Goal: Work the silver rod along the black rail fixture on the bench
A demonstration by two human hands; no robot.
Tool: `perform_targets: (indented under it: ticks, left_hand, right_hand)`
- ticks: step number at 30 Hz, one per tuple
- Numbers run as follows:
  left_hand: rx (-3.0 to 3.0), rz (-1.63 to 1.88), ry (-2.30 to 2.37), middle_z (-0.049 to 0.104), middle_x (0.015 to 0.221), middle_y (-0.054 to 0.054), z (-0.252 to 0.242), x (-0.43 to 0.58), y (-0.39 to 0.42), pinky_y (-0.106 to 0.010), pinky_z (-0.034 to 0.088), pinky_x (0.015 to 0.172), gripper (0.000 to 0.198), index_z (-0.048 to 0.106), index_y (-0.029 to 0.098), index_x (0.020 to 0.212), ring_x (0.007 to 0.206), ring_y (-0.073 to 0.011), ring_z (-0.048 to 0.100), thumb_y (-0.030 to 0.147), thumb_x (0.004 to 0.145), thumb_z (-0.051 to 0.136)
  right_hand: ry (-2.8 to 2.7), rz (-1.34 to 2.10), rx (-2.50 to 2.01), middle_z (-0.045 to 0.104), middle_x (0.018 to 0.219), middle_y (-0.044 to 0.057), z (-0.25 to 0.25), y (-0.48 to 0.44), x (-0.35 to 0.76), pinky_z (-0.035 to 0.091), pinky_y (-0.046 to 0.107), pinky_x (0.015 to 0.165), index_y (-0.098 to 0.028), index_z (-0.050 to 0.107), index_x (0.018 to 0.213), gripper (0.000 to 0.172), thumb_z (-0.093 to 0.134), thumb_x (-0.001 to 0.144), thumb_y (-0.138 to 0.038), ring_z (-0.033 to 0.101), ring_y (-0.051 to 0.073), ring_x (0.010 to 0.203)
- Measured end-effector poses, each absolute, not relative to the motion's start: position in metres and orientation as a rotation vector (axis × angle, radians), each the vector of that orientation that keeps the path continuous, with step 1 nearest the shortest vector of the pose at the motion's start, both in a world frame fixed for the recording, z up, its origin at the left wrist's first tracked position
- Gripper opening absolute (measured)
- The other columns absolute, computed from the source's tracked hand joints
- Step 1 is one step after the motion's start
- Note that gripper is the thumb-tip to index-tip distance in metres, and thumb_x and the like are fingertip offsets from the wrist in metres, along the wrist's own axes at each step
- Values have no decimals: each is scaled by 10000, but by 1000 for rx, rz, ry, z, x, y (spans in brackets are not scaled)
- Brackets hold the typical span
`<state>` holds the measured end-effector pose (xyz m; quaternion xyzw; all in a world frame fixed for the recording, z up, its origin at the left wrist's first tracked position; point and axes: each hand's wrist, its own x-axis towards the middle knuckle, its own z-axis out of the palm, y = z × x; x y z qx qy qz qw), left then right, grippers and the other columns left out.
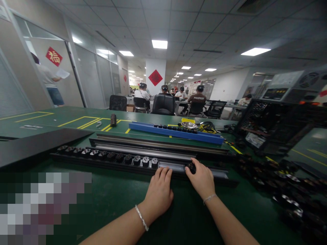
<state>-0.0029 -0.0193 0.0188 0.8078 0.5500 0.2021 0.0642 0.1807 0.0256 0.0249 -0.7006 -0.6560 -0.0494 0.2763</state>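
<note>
A long black rail [176, 175] lies across the green table in front of me, with a pale inner strip showing on its right half. Several small black socket-like modules [137, 160] sit in a row along its left part. My left hand [159, 189] has its fingers bent over the rail's front edge, just right of the last module in the row. Between the thumb and fingers of my right hand [201, 177] is another black module [191, 167], at the rail's right part. The fingers partly hide that module.
Behind the rail lie more long dark rails [158, 144] and a blue channel [173, 132] with black parts. Black modules [288, 194] are heaped at the right, near an opened machine case [265, 126]. A dark panel [43, 143] lies at left. People sit farther back.
</note>
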Motion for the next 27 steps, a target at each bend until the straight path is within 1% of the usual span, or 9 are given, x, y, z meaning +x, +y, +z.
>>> perform_targets:
  ticks: [8,12,15,20,27]
  left_hand:
    - [2433,611,1657,349,1413,-31,21,-3,-20,-380,265,1060,641,343,181,1351,1302,-219,213,184,717,441]
    - [2429,581,1672,342,1418,-30,22,-2,-21,-388,266,1058,647,334,181,1356,1304,-221,206,189,717,440]
    - [2435,592,1674,342,1416,-35,21,-2,-20,-390,272,1054,655,317,179,1361,1301,-224,210,188,717,441]
    - [2450,619,1660,342,1413,-40,18,-3,-20,-382,265,1058,653,311,179,1358,1302,-225,209,189,718,443]
    - [2463,656,1645,350,1407,-33,15,-4,-19,-378,271,1055,659,318,180,1357,1299,-227,213,184,710,446]
  right_hand:
    - [-1753,-94,-1921,620,1101,91,29,24,180,350,404,919,-189,504,1179,443,432,778,-362,548,241,1036]
    - [-1752,-136,-1922,595,1148,107,27,25,180,343,406,930,-178,517,1164,434,419,781,-357,528,246,1068]
    - [-1745,-173,-1911,583,1171,99,24,25,179,330,402,945,-190,522,1157,426,416,786,-370,512,247,1090]
    - [-1706,-174,-1937,557,1213,105,23,25,178,303,426,972,-176,489,1192,455,400,793,-378,489,257,1125]
    - [-1689,-131,-1947,535,1244,107,25,27,179,331,421,961,-176,455,1226,475,396,779,-325,488,264,1133]
